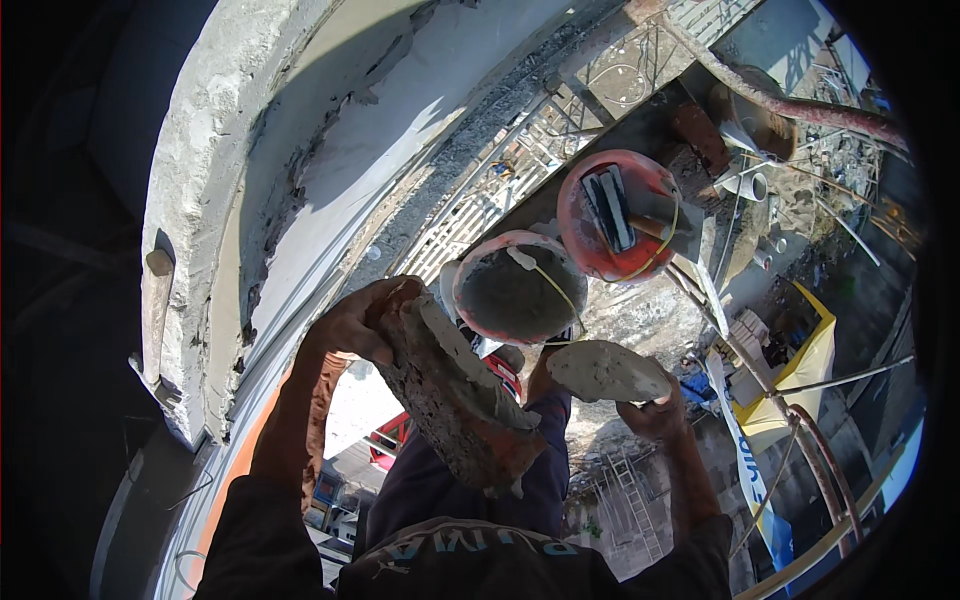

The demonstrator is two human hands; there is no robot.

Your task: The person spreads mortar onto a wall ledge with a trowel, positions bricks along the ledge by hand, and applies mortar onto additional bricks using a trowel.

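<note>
My left hand (355,325) grips a broken, rough red-brown brick (450,390) coated with grey mortar along its top. My right hand (655,415) is closed on what looks like a trowel, its blade hidden under a lump of grey mortar (605,370), just right of the brick. Beyond them sits a pink-red bucket (480,325) with grey residue inside. A second red bucket (580,240) behind it to the right holds dark tools with wooden handle.
A curved concrete ledge (185,200) runs along the left, with a wood-handled hammer (156,310) on it. Scaffold poles (775,105), pipes (750,185) and a yellow sheet (810,365) are at right. A ladder (635,505) and rubble show far below.
</note>
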